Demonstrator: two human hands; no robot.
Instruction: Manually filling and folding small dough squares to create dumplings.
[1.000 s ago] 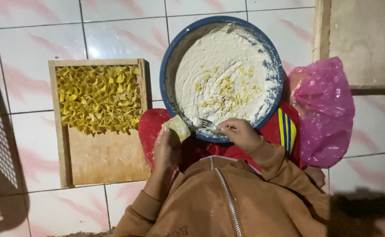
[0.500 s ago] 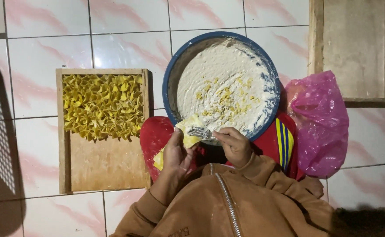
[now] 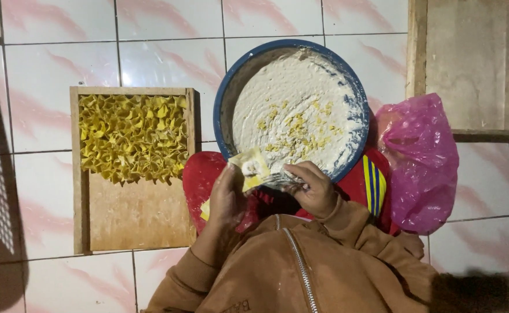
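My left hand (image 3: 226, 197) holds a small yellow dough square (image 3: 250, 168) with a dab of white filling on it, just at the near rim of a blue bowl (image 3: 226, 98). My right hand (image 3: 312, 186) is closed around a small utensil whose tip rests on the square; the utensil is mostly hidden. The bowl is full of white filling flecked with yellow bits and rests on my lap over red trousers (image 3: 199, 174). Left of me a wooden tray (image 3: 138, 220) holds several folded yellow dough pieces (image 3: 131, 138) in its far half.
A pink plastic bag (image 3: 419, 159) lies to the right of the bowl. A wooden board (image 3: 469, 64) sits at the far right on the pink-and-white tiled floor (image 3: 167, 35). A dark mesh shadow falls along the left edge.
My left hand has lifted the dough square up to the bowl's rim. My right hand moved from the filling to the square and put filling on it.
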